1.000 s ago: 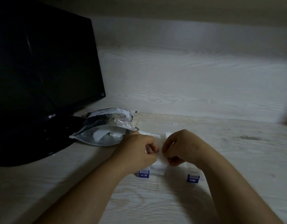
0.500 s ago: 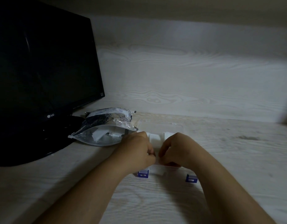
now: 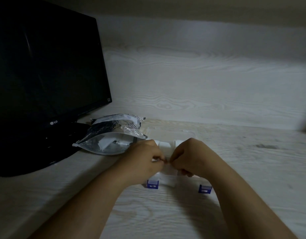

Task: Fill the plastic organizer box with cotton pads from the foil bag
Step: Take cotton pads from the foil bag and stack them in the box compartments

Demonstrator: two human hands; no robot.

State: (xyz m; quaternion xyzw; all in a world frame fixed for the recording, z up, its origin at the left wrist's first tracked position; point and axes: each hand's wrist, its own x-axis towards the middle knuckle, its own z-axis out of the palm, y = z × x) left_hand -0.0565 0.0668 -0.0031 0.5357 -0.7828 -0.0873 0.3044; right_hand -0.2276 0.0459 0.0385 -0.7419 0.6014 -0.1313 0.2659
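**Hands drawn together over the organizer box**

Both hands have closed the gap seen a second ago. Their fingertips now meet above the front row of the organizer box (image 3: 167,181), where before a strip of white showed between them. The right hand (image 3: 190,157) has also dropped slightly towards the box.

The left hand (image 3: 145,161) has its fingers curled, with thumb and fingertips pinching the edge of a white cotton pad (image 3: 169,169). The right hand is curled the same way and pinches the same pad from the other side. The pad sits low between them, at or just inside the box's front compartment. The light is too dim to tell whether it rests on the bottom.

The box is clear plastic and stands on the table (image 3: 252,169) directly in front of the person. Two blue latches (image 3: 152,184) hang from its near wall. More white pads (image 3: 164,146) stand upright in the compartments behind the hands. The clear lid (image 3: 173,133) appears to lie open behind the box, but its outline is faint.

The foil bag (image 3: 112,138) lies on its side just left of the box, with white pads visible through its clear face. Its far end rests against the foot of a dark monitor (image 3: 45,66) at the left of the table.
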